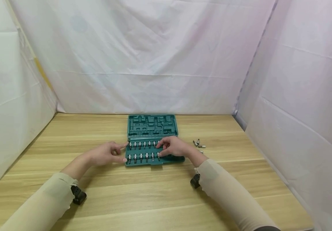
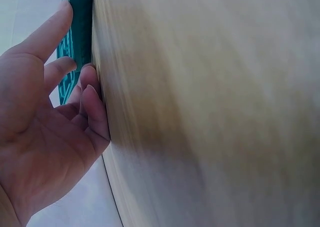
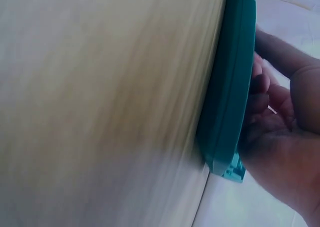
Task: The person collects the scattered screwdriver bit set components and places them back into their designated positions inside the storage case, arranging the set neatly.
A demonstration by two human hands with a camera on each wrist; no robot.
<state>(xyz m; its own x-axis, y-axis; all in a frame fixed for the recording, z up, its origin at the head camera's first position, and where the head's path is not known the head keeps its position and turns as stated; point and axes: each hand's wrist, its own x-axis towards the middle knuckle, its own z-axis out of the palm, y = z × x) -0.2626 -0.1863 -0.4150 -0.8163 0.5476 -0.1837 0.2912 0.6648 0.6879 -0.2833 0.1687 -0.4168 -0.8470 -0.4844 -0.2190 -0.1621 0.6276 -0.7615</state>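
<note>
A green plastic case (image 1: 141, 150) lies open on the table, its lid leaning back. Two rows of metal bit sockets (image 1: 141, 158) stand in its base. My left hand (image 1: 103, 154) is at the case's left side, thumb by the front corner and index finger by the back corner. In the left wrist view, its thumb runs along the case wall (image 2: 82, 27) and other fingers bend loosely. Over the base's right part is my right hand (image 1: 174, 147), thumb against the last visible front-row bit socket and index finger apart near the back row. Its fingertips are partly hidden behind the case wall (image 3: 230, 87).
Several loose bit sockets (image 1: 202, 146) lie on the wooden table (image 1: 143, 199) to the right of the case. White sheeting (image 1: 143, 57) closes off the back and both sides. Each wrist wears a small black camera (image 1: 79, 195).
</note>
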